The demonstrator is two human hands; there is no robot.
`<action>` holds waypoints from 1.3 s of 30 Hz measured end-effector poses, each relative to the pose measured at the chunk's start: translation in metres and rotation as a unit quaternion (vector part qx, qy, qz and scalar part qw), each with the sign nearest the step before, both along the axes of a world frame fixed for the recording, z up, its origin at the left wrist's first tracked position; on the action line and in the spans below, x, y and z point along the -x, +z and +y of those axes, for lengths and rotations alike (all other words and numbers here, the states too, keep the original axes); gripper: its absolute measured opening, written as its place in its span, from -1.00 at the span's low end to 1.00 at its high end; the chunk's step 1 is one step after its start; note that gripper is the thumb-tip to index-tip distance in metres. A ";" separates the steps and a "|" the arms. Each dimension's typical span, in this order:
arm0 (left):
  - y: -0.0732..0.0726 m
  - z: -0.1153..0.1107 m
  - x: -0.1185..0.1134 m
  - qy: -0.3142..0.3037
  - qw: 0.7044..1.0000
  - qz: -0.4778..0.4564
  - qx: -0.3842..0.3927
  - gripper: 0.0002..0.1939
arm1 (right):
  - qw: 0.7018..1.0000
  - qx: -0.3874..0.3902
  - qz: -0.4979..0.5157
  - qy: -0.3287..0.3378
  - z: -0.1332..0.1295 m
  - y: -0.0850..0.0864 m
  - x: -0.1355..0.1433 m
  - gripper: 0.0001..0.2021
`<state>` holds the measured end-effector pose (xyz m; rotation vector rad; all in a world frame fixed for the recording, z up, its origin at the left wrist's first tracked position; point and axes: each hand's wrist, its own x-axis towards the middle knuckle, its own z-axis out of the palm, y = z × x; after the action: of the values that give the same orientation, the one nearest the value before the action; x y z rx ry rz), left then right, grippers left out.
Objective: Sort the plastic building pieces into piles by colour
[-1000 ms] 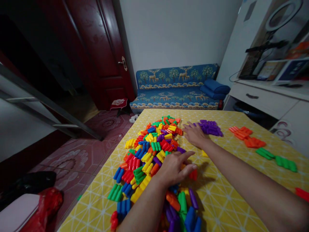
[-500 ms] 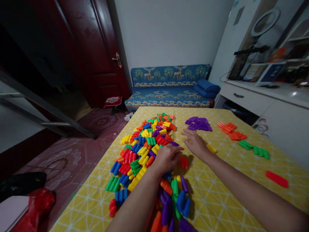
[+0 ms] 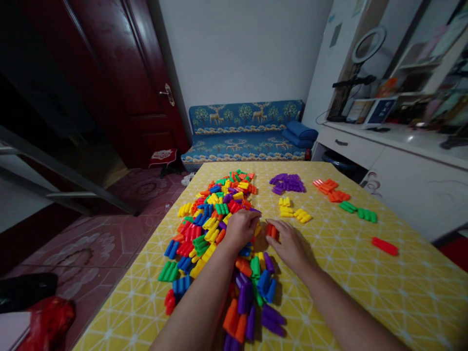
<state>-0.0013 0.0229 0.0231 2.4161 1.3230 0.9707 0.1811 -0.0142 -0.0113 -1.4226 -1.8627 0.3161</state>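
Head view: a red block (image 3: 271, 230) lies near the middle of the tabletop (image 3: 365, 287), at the right edge of the mixed pile of blocks (image 3: 215, 229). The right hand (image 3: 290, 246) lies flat and loosely open, fingertips touching the red block. The left hand (image 3: 239, 226) rests on the pile, fingers curled downward; whether it grips a block cannot be determined. Toward the far edge lie separate yellow blocks (image 3: 292, 213), purple blocks (image 3: 287, 183), orange blocks (image 3: 331, 189) and green blocks (image 3: 358, 211). One red piece (image 3: 384, 246) lies near the right edge.
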 end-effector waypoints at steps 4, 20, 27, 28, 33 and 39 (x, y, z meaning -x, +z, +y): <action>0.002 0.000 0.000 -0.005 1.000 0.013 0.003 -0.71 | 0.990 0.021 0.139 -0.025 0.003 -0.002 -0.004 -0.73; 0.003 0.002 0.000 -0.026 0.999 0.028 0.005 -0.74 | 0.946 0.057 -0.199 -0.250 0.003 0.025 -0.064 -0.87; 0.003 0.001 -0.001 -0.024 0.999 0.025 0.009 -0.75 | 0.989 0.091 -0.102 -0.064 0.003 0.026 -0.082 -0.73; 0.003 0.001 -0.001 -0.024 0.999 0.022 0.009 -0.74 | 0.990 0.099 -0.096 -0.019 0.003 0.025 -0.081 -0.69; 0.001 0.002 -0.001 -0.024 0.999 0.020 0.007 -0.74 | 0.995 0.085 -0.054 -0.006 0.010 0.011 -0.091 -0.76; 0.002 0.002 -0.001 -0.025 0.999 0.027 0.011 -0.73 | 0.951 0.038 -0.008 -0.306 0.030 -0.015 -0.155 -0.72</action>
<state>-0.0007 0.0250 0.0254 2.4617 1.2779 0.8799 0.3358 0.0153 -0.0267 -1.9704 -1.3364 0.0642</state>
